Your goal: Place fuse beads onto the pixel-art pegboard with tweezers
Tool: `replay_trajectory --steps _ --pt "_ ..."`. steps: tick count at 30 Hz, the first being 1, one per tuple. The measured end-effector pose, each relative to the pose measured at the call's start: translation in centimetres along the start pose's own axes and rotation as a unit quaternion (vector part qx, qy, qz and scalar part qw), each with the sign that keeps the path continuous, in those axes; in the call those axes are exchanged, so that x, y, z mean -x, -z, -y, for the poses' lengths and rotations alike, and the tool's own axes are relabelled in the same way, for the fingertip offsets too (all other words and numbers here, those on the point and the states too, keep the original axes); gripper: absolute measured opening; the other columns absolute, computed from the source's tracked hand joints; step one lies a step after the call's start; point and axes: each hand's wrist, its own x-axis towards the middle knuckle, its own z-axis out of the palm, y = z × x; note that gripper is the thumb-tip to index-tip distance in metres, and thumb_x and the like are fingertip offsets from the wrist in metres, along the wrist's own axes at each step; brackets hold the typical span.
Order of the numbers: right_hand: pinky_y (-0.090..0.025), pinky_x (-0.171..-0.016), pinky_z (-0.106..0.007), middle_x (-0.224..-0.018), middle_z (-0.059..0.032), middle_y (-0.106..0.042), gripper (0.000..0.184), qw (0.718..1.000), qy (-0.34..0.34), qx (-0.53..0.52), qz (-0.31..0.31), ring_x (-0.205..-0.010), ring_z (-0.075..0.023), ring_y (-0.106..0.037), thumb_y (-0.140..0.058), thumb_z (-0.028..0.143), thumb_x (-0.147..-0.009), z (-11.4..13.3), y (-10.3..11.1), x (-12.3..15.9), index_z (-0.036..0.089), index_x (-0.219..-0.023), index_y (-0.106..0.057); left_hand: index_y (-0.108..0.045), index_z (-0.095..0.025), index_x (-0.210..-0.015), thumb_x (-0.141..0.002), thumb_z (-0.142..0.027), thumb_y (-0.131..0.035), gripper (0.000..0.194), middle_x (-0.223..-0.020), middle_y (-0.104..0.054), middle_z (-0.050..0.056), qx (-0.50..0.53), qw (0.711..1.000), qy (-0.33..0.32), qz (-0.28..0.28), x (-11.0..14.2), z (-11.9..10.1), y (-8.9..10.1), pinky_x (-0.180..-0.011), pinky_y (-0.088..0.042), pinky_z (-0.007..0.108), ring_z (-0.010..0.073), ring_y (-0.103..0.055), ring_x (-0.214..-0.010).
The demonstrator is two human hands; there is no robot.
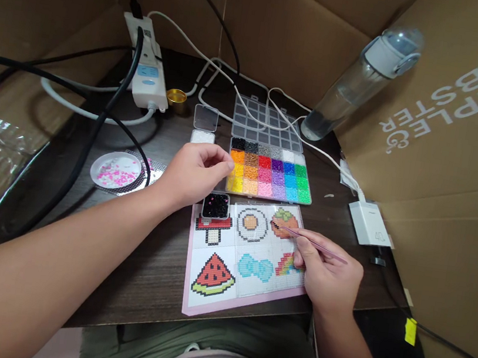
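In my right hand [332, 272] is a pair of pink tweezers [322, 249], gripped in a pinch. Their tips touch down at the orange fruit picture [282, 225] on the pattern sheet [214, 264]. A clear pegboard [250, 287] lies over the sheet's right part. My left hand [197, 173] hovers at the left edge of the sorted bead box [270, 174], thumb and forefinger pinched together; anything between them is too small to make out. Just below it, a small square box of black beads [216, 206] sits on the sheet's top edge, over the mushroom picture.
A round dish [107, 169] with pink and white beads stands at left. Behind are a small open case [205, 120], a gold cup [176, 99], a power strip [149, 74] and loose cables. A water bottle [343, 102] and white charger [368, 224] stand right, beside cardboard walls [455, 191].
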Motion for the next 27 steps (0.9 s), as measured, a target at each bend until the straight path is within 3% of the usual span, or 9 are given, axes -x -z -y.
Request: replay_trajectory --steps 17,27 --pt "-0.045 -0.041 -0.021 -0.054 0.0010 -0.064 0.013 1.000 0.005 -0.027 0.002 -0.044 -0.0086 -0.054 -0.071 0.021 -0.086 -0.11 -0.05 -0.20 0.020 -0.094 -0.082 -0.069 -0.017 -0.074 -0.078 -0.028 -0.067 0.012 -0.067 -0.063 0.000 0.003 1.000 0.004 0.001 0.01 -0.10 0.01 -0.057 -0.043 0.026 0.0111 -0.053 -0.058" --pt "-0.046 -0.041 -0.023 -0.083 -0.0085 -0.077 0.014 0.999 -0.012 -0.044 0.005 -0.046 -0.0082 -0.055 -0.072 0.026 -0.086 0.17 0.03 -0.22 0.018 -0.093 -0.081 -0.069 -0.018 -0.073 -0.076 -0.029 -0.069 0.012 -0.067 -0.064 0.000 0.008 1.000 0.019 0.003 -0.06 -0.11 0.09 -0.056 -0.043 0.024 0.0103 -0.053 -0.057"
